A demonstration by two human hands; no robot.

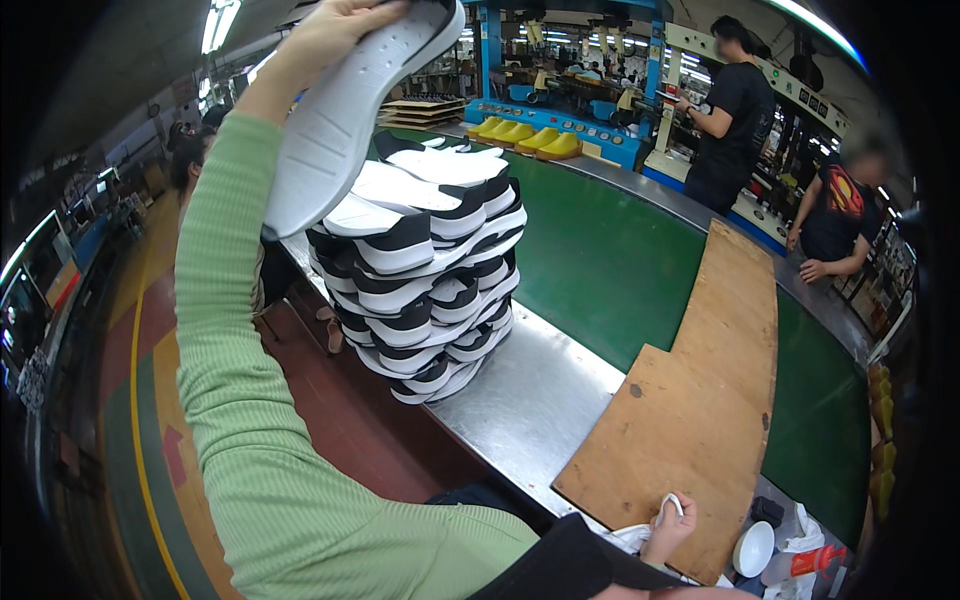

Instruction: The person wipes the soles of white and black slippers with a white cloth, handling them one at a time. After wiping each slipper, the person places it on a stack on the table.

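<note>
My left hand is raised high at the upper left, its fingers closed on a white shoe sole with a dark edge. The sole hangs tilted, its grooved white face in view. Just behind and below it rises a tall stack of black-and-white shoe soles, piled in several layers on the metal table top. Low at the right, my right hand is closed over the wooden board. A white cloth shows at its fingers and beside the wrist.
Beside my right hand stand a white bowl and a red-capped bottle. A green conveyor belt runs behind the board. Yellow shoe forms line its far side. Two people work at the far right. More people are at the left.
</note>
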